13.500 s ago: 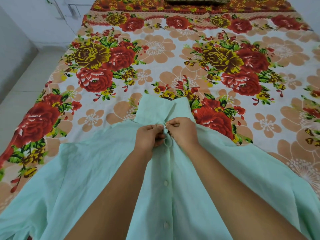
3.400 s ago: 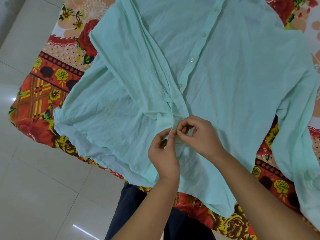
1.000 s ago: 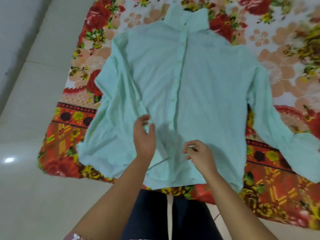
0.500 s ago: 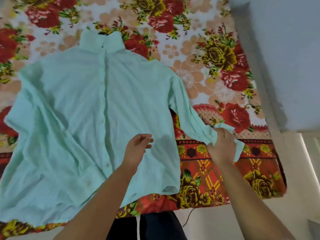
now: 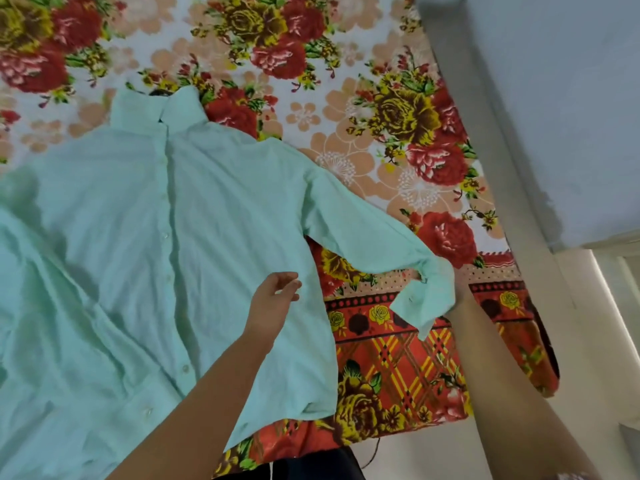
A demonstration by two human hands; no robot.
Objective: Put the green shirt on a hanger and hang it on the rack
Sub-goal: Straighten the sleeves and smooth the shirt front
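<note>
Lying flat: the green shirt (image 5: 138,258), front side up on the floral bedsheet (image 5: 398,140), buttoned down the middle, collar (image 5: 157,110) pointing to the far side of the bed
Shirt spot: mostly over the left and middle of the view, hem hanging a bit off the near edge of the bed
Right sleeve of the view: the sleeve (image 5: 363,233) stretches out sideways across the sheet's red patterned border, cuff (image 5: 426,299) flopping open at the end
Left hand (image 5: 275,299): hovering palm-down just over the shirt's lower right side, fingers loosely spread and slightly curled, not gripping anything
Right hand (image 5: 459,278): mostly hidden behind the cuff, looks like it's got hold of the sleeve end, but honestly can't see the fingers well enough to say how they're closed
Forearms: both reach in from the bottom of the view, the right one runs up along the bed's near right corner
Rest of the room: pale wall (image 5: 554,98) along the right side of the bed, light tiled floor (image 5: 433,455) below it, dark trousers (image 5: 311,465) visible at the bottom edge
</note>
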